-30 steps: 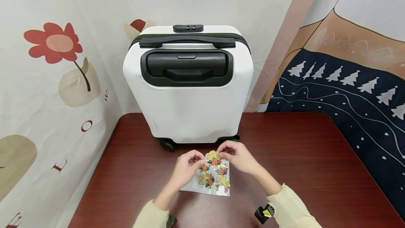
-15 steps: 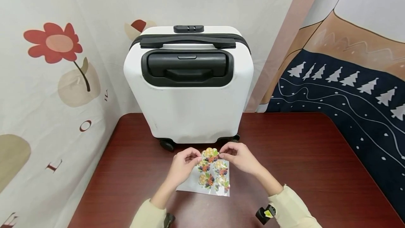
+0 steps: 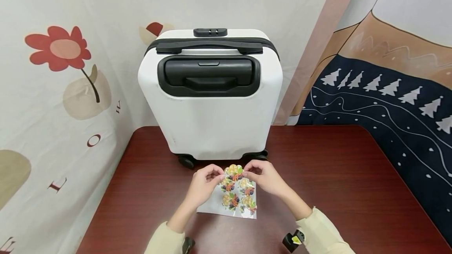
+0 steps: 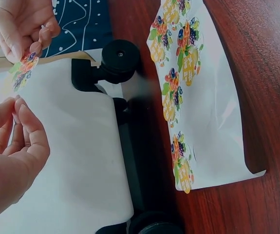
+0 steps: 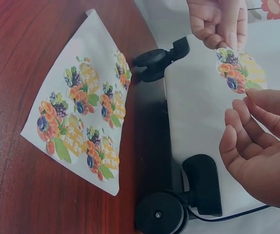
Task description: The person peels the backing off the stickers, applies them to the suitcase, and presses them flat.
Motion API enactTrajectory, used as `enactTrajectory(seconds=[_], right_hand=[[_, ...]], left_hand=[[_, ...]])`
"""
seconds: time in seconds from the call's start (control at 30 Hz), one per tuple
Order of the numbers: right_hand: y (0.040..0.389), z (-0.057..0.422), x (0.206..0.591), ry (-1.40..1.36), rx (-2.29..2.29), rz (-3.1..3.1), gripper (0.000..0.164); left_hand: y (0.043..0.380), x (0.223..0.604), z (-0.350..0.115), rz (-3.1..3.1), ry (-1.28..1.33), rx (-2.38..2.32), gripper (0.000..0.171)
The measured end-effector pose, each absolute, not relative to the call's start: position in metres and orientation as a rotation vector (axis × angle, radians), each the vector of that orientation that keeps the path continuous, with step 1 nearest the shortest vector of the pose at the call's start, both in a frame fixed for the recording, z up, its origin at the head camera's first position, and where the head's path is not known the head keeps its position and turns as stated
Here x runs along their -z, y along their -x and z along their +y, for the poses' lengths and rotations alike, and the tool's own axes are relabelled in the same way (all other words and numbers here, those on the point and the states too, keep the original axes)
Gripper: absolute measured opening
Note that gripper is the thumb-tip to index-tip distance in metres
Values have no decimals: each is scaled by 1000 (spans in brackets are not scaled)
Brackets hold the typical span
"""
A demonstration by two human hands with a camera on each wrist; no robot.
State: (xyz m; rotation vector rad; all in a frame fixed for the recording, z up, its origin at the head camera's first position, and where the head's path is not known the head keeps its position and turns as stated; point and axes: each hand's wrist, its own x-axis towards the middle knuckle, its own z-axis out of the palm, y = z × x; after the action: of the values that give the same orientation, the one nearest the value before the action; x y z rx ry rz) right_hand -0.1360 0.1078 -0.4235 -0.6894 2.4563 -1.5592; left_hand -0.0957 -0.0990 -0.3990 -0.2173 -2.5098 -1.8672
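Both hands pinch a small fruit-print sticker (image 3: 234, 171) by its opposite edges, just in front of a white suitcase (image 3: 216, 126). My left hand (image 3: 204, 184) has its left edge between thumb and fingertips. At its right edge, the thumb and fingers of my right hand (image 3: 266, 176) do the same. In the right wrist view the sticker (image 5: 237, 70) spans the gap between the two hands, its face showing berries, leaves and yellow lettering. Below the hands a white sticker sheet (image 3: 212, 204) lies on the table, bearing several more fruit stickers; one corner curls up in the left wrist view.
The suitcase stands upright at the back of the dark red wooden table (image 3: 328, 175), its black wheels (image 3: 186, 161) close beyond the hands. Printed fabric (image 3: 388, 101) hangs behind and at both sides. A black wrist camera (image 3: 294, 240) sits at the right sleeve.
Over the last second the left hand and the sticker have shifted slightly left and toward the suitcase. Since half a second ago both hands are nearly still.
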Motion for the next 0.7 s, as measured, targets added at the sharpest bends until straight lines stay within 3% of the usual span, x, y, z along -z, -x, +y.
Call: enactTrajectory(seconds=[0.3,0.7], right_hand=[[140,112,411,705,1676,2427,6],[156,118,351,716,1741,2596,5]], left_hand=[[117,413,-99,-2496,281,1760,8],[142,353,-86,-2401,395,1683,5]])
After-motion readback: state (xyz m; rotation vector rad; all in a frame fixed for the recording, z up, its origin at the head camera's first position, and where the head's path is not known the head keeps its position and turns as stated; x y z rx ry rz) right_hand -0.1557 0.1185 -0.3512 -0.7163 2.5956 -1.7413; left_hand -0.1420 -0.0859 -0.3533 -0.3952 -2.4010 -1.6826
